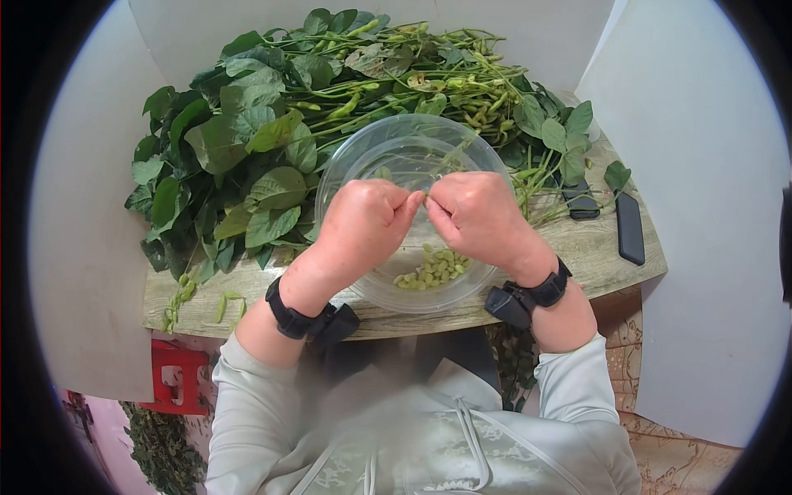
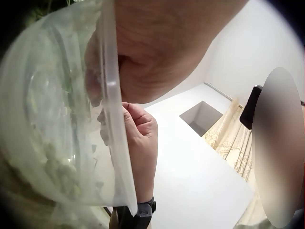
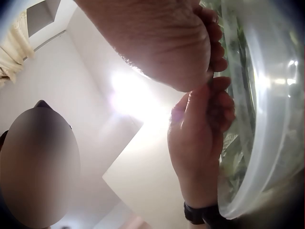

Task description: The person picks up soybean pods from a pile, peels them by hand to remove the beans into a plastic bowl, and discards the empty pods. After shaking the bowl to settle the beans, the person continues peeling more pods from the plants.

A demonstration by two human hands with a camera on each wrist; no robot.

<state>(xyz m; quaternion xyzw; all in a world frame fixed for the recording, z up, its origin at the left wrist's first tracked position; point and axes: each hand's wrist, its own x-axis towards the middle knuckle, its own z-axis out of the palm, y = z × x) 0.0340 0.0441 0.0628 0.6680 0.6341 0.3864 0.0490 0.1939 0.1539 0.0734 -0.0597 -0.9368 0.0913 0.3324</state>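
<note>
Both hands meet over a clear plastic bowl (image 1: 363, 290), fingers curled in and fingertips almost touching. A small greenish pod (image 1: 425, 198) is pinched between the left hand (image 1: 367, 223) and the right hand (image 1: 478, 213); most of it is hidden by the fingers. Pale green shelled beans (image 1: 433, 268) lie in the bowl's near part. The left wrist view shows the left hand (image 2: 157, 57) close beside the bowl's rim (image 2: 114, 105), the right hand (image 2: 142, 131) below it. In the right wrist view the right hand (image 3: 162, 43) and left hand (image 3: 195, 138) come together.
Leafy bean plants with pods (image 1: 272, 140) cover the back and left of the wooden table (image 1: 569, 256). Two black phones (image 1: 629, 228) lie at the right. A few loose pods (image 1: 221, 309) rest near the left front edge. A red stool (image 1: 177, 378) stands below; white panels surround the table.
</note>
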